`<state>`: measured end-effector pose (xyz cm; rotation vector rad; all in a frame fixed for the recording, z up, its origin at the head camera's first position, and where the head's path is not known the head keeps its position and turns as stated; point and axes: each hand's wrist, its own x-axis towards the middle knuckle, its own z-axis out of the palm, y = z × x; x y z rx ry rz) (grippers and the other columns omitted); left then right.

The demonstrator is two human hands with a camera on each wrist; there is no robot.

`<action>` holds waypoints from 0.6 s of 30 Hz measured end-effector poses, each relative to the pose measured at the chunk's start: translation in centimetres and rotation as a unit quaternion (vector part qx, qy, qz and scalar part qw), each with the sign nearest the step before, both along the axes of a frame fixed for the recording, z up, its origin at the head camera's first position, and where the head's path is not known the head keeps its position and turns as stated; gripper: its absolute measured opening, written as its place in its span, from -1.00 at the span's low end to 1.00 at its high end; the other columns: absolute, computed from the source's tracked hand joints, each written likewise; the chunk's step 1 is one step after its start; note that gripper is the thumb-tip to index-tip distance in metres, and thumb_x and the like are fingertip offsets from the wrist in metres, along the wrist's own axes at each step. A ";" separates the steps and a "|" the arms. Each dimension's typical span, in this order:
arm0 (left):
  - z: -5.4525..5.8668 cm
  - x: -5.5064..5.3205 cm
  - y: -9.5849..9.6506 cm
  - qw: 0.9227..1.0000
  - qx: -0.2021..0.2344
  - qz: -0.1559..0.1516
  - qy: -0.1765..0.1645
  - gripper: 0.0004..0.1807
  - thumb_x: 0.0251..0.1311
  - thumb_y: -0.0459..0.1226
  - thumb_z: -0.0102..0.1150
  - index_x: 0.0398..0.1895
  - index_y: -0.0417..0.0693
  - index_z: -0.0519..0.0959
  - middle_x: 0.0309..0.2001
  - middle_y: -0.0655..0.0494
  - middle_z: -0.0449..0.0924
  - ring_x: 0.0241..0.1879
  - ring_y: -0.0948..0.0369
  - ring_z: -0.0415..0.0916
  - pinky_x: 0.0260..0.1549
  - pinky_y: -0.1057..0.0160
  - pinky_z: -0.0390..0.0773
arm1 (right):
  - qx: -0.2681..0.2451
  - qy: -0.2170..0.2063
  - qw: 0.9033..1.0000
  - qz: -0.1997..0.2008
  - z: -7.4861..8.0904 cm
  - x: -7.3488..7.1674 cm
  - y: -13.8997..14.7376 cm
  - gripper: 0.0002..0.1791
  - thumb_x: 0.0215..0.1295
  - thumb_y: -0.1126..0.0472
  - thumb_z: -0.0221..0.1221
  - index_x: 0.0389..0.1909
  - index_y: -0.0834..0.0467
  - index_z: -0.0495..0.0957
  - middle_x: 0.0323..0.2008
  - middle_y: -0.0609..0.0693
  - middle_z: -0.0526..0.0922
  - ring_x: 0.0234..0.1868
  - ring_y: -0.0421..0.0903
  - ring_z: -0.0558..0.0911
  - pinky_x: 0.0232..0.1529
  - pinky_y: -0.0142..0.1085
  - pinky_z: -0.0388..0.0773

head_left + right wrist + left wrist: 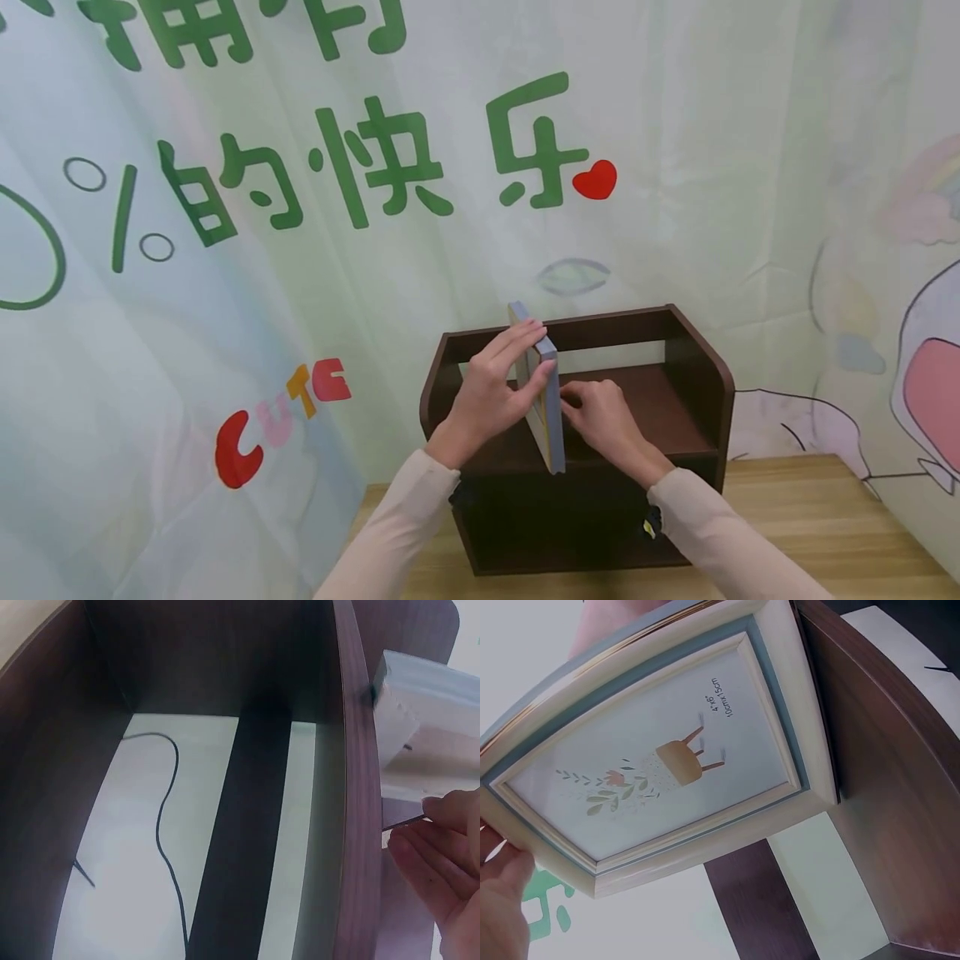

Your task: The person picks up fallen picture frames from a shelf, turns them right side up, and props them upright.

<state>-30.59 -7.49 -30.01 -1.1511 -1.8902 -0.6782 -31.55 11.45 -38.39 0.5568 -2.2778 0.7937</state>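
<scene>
A picture frame (553, 408), cream and blue-grey, is held upright and edge-on over the upper shelf of a dark brown desk rack (667, 408). My left hand (495, 375) grips it, fingers over the upper edge and thumb on the near edge. In the left wrist view the picture frame (660, 872) shows its front, with a printed stool and flowers. On its other side, my right hand (603, 412) pinches a thin dark flat piece (405, 823) by its edge. Whether that piece is joined to the frame is hidden.
The rack stands on a wood-grain table (810, 517), with an open lower compartment (555, 525) below the shelf. Behind hangs a pale printed curtain (712, 208). A thin black line (159, 825) shows through the rack's open back.
</scene>
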 end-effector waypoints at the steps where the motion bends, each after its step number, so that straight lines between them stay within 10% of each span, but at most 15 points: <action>1: 0.0 0.0 0.1 1.000 -0.001 -0.001 -0.001 -0.51 0.31 -0.27 0.42 0.28 -0.20 0.62 0.31 -0.12 0.65 0.39 0.02 0.57 0.36 0.08 0.58 | 0.005 0.011 1.000 -0.001 0.0 0.0 0.2 -0.91 0.25 0.31 0.46 -0.25 0.23 0.82 -0.42 0.05 0.84 -0.55 -0.26 0.66 -0.47 -0.33 0.65; 18: 0.6 -1.3 2.7 0.999 -0.040 -0.017 0.007 -0.54 0.34 -0.25 0.38 0.27 -0.22 0.63 0.27 -0.15 0.67 0.37 0.01 0.59 0.37 0.13 0.57 | 0.095 0.138 0.985 -0.049 -0.4 0.6 3.5 -0.78 0.16 0.37 0.49 -0.17 0.11 0.82 -0.49 0.01 0.81 -0.53 -0.06 0.75 -0.54 -0.19 0.64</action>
